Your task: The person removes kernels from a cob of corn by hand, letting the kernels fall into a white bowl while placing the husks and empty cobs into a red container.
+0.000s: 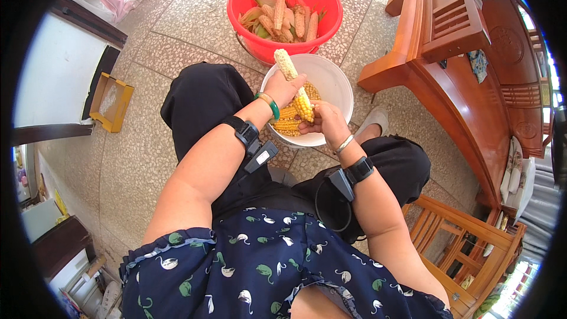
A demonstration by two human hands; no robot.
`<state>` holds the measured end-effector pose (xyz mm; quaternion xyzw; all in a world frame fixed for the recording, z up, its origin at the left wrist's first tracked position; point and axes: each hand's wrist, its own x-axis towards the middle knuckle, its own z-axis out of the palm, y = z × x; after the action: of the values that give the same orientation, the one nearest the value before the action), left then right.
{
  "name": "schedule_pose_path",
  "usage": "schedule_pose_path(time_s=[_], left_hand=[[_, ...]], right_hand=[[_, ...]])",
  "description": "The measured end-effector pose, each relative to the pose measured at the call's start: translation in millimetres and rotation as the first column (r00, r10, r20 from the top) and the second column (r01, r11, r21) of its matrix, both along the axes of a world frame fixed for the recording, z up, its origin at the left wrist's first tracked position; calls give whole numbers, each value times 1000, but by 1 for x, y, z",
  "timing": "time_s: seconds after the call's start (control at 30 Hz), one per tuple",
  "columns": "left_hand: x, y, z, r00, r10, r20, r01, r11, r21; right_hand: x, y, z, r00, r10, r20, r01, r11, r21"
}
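Note:
My left hand [282, 87] is wrapped round the middle of a corn cob [303, 106], tilted over a white bucket [342, 85]. The cob's upper end is bare and pale, while yellow kernels cover its lower end. At that lower end, my right hand [328, 123] grips the cob with its thumb and fingers against the kernels. Below both hands, yellow ears of corn [286, 128] and loose kernels lie inside the bucket. The left palm is partly hidden behind the cob.
Beyond the white bucket stands a red bucket [260, 53] holding several stripped cobs [279, 12] and husks. A carved wooden bench [407, 65] is at the right, with a wooden chair [472, 242] nearer me. On the left floor lies a yellow cardboard box [123, 106].

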<state>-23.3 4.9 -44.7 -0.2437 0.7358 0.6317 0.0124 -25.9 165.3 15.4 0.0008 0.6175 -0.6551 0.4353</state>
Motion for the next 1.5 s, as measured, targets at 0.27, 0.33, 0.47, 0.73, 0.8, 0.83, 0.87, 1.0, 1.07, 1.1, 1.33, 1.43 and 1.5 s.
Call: schedule_pose_path(time_s=[0.27,0.33,0.47,0.73,0.8,0.83,0.87,1.0,1.07,1.1,1.33,1.43,1.5], left_hand=[[1,0,3,1000,19,-18,-20,998,-55],[0,0,-1,1000,-8,-10,7,996,-91],[0,-2,-14,999,-33,-35,27,987,-160],[1,3,17,999,-44,18,43,999,32],[4,2,23,998,-39,41,34,990,135],[3,1,23,998,-31,46,25,990,139],[3,1,23,998,-26,50,18,989,145],[4,2,26,999,16,39,-22,988,150],[3,1,25,999,11,49,-17,991,135],[2,1,23,999,10,49,-17,991,136],[2,0,6,994,32,-107,-35,999,-26],[1,1,10,996,23,-82,-26,999,-25],[2,-1,7,998,31,-53,-33,999,-33]], right_hand=[[1,1,3,987,153,-45,-154,988,-32],[2,1,0,968,226,-109,-225,974,22],[8,-1,-10,961,234,-146,-225,971,75],[2,0,-8,995,43,-88,-37,997,68],[-3,2,-5,1000,-3,-20,3,999,34],[-5,3,-1,998,-49,49,49,999,6],[-6,4,3,996,-48,70,47,999,10],[-9,9,9,999,8,31,-13,987,160],[-8,10,12,992,106,61,-110,992,56],[-7,11,9,993,106,61,-109,992,57],[-1,9,-4,955,278,-108,-277,961,21],[5,7,-4,919,282,-276,-260,959,115],[11,3,0,871,297,-392,-236,951,197]])
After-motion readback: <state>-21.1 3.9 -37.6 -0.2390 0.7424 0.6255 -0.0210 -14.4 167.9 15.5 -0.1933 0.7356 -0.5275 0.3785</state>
